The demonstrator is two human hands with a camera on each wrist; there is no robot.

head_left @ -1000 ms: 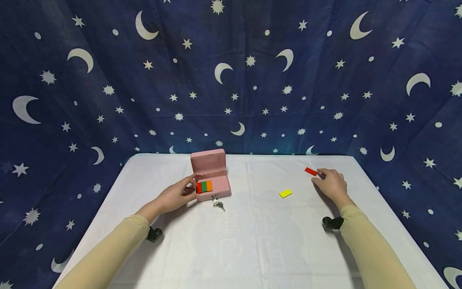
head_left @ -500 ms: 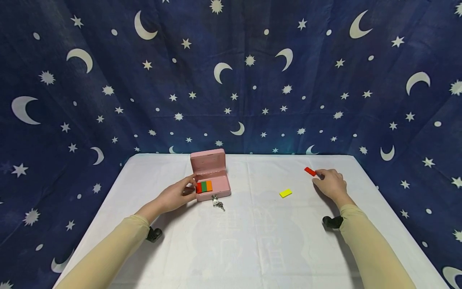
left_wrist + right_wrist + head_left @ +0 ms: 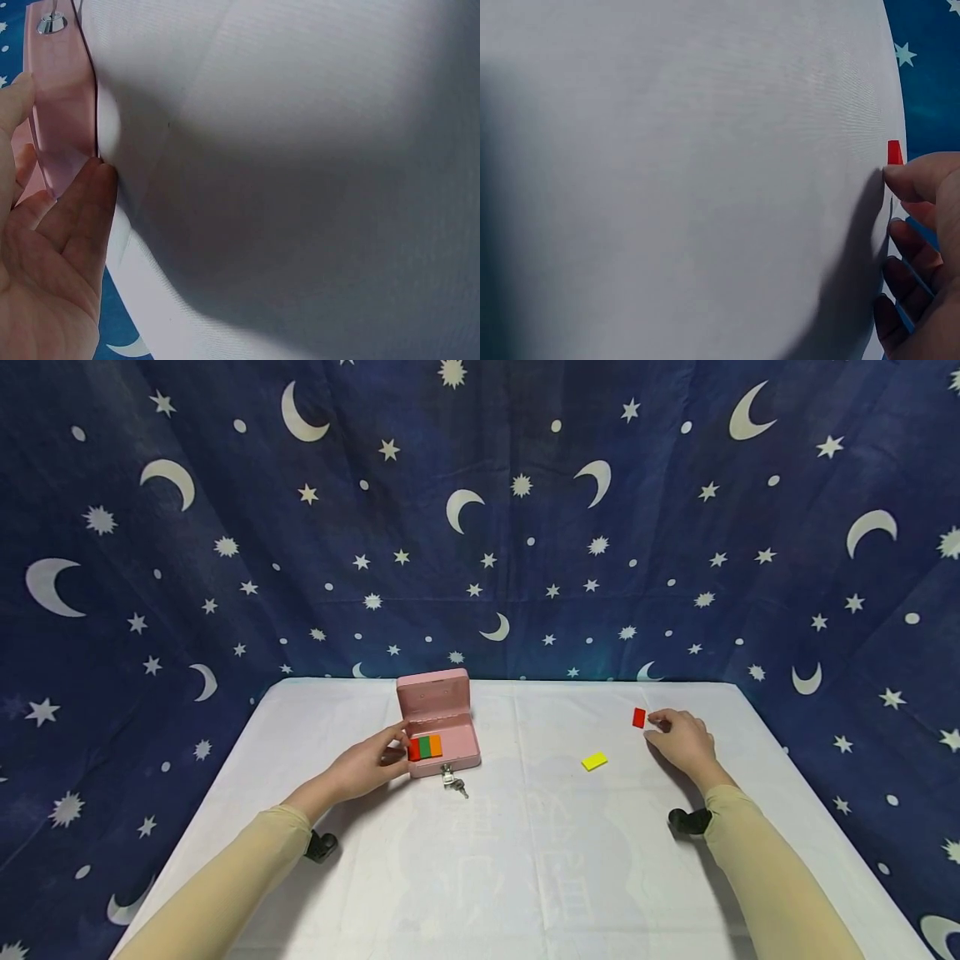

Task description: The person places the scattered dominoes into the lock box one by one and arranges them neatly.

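Note:
At the left of the table stands a small pink metal cash box (image 3: 459, 743) with its lid raised. My left hand (image 3: 365, 763) grips its left end, thumb at the front corner and fingers behind; the left wrist view shows this hand (image 3: 60, 247) against the box wall (image 3: 64, 97). Inside, a red tile (image 3: 414, 750), a green tile (image 3: 425, 747) and an orange tile (image 3: 436, 746) lie side by side. My right hand (image 3: 684, 743), fingers bent and holding nothing, rests just right of a loose red tile (image 3: 638, 717) on the table. The right wrist view shows that tile (image 3: 895, 152) beyond the thumb.
A yellow tile (image 3: 594, 762) lies on the white tablecloth (image 3: 540, 860) between the box and my right hand. A padlock with keys (image 3: 453, 783) hangs at the front of the box. A dark blue star-and-moon curtain (image 3: 525, 568) stands around the table.
The loose red tile has turned from slanting to nearly upright in the head view, and a small gap now shows between it and my right fingertips. My left hand and the box have stayed put.

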